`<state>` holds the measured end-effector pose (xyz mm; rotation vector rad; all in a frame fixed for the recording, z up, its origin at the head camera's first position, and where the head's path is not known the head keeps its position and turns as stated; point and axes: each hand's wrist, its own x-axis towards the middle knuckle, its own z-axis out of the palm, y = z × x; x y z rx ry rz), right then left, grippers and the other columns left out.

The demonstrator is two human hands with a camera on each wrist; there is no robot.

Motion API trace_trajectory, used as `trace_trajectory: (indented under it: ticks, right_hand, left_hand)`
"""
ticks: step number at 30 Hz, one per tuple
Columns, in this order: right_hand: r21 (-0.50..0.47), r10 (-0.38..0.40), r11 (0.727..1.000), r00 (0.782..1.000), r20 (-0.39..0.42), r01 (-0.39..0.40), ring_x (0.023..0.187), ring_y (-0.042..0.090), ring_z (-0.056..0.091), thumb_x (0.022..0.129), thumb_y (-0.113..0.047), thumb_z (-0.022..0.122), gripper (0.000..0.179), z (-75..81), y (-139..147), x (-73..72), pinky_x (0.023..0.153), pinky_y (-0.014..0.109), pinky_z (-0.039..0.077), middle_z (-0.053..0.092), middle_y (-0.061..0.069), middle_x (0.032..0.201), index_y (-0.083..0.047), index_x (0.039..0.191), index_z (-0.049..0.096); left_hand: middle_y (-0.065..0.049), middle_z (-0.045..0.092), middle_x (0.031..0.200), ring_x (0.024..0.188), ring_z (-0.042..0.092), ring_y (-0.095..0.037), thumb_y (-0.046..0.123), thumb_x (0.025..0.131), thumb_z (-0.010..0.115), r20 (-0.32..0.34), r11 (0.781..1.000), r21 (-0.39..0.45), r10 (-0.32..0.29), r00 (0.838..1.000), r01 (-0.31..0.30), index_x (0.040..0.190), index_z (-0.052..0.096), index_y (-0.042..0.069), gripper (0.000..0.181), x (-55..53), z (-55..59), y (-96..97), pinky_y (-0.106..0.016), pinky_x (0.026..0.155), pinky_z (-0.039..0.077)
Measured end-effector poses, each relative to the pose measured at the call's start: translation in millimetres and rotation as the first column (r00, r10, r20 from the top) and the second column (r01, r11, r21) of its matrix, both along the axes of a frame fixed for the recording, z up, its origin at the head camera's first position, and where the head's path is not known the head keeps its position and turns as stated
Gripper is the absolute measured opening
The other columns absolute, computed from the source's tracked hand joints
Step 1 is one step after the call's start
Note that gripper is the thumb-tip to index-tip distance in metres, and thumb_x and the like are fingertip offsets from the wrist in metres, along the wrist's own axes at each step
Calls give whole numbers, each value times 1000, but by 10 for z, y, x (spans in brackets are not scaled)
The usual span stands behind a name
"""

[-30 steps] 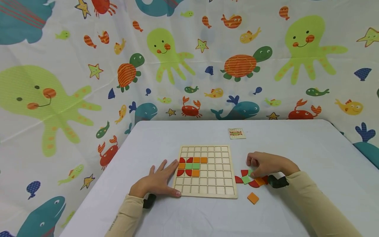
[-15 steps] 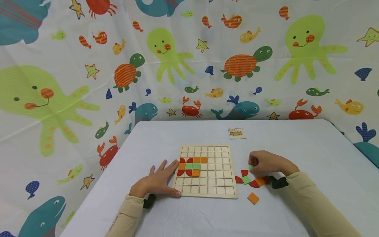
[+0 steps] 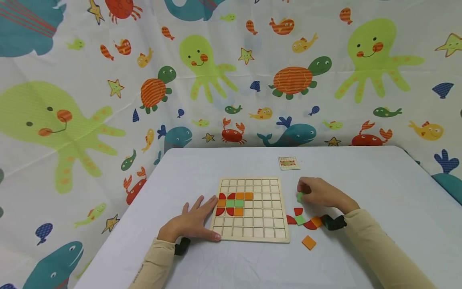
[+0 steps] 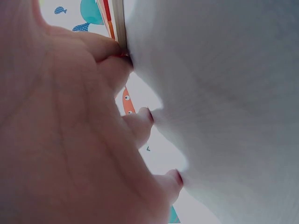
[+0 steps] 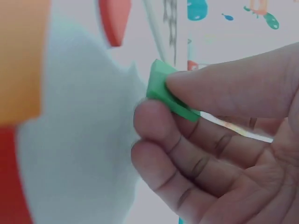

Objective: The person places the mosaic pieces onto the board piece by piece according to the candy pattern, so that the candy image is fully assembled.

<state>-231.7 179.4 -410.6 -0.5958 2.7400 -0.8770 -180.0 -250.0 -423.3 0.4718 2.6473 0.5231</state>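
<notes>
A green tile [image 5: 158,84] was pinched in the right hand [image 3: 321,194], a partly filled board [image 3: 258,220] lay just left of that grip, touched by the spread left hand [image 3: 193,220], and several loose tiles [image 3: 300,220] nearer the person apparently awaited placing.

Looks like smooth, dull wood on the grid board [image 3: 257,221]. Looks smooth and matt on the green tile [image 5: 158,83]; hard to tell if wood or plastic. Looks like thin, creased cloth on the curtain [image 3: 245,68] and matt cloth on the right sleeve [image 3: 386,249]. Looks dull on the worktop [image 3: 238,265], too.
</notes>
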Motion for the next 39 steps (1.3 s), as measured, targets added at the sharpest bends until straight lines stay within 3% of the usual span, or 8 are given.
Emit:
trace_trajectory:
  ticks: [5,16,29,39]
  right_hand:
    - [-104,21,994,1000,-3,-21,84,21,62,93,1,70,18,44,-73,-20,80,38,57,67,4,94,-3,110,71]
    - [-231,62,971,998,-7,-62,80,20,68,95,2,71,10,85,-389,-73,80,37,59,71,5,95,-4,102,66]
    - [-326,108,939,994,-9,-105,81,29,75,99,0,70,7,170,-810,-81,80,36,62,70,7,94,-2,103,65]
    - [-340,110,933,993,-36,-116,79,28,70,98,0,72,7,142,-1039,-81,75,34,58,70,6,90,-1,102,67]
  left_hand:
    - [-6,19,178,163,1,-42,59,78,91,4,1000,6,2,1000,-2,172,22,11,126,3,-11,7,-75,122,-3]
    - [-6,19,178,163,2,-41,59,78,91,2,1000,13,7,1000,-7,172,22,12,126,13,-19,15,-76,121,-2]
    - [-7,20,178,163,3,-41,59,77,91,-12,1000,-3,6,1000,-6,172,24,12,126,15,-1,35,-76,121,-2]
    - [-7,20,178,163,3,-42,59,77,90,-13,1000,-11,6,1000,-6,172,24,12,125,16,4,33,-77,121,-1]
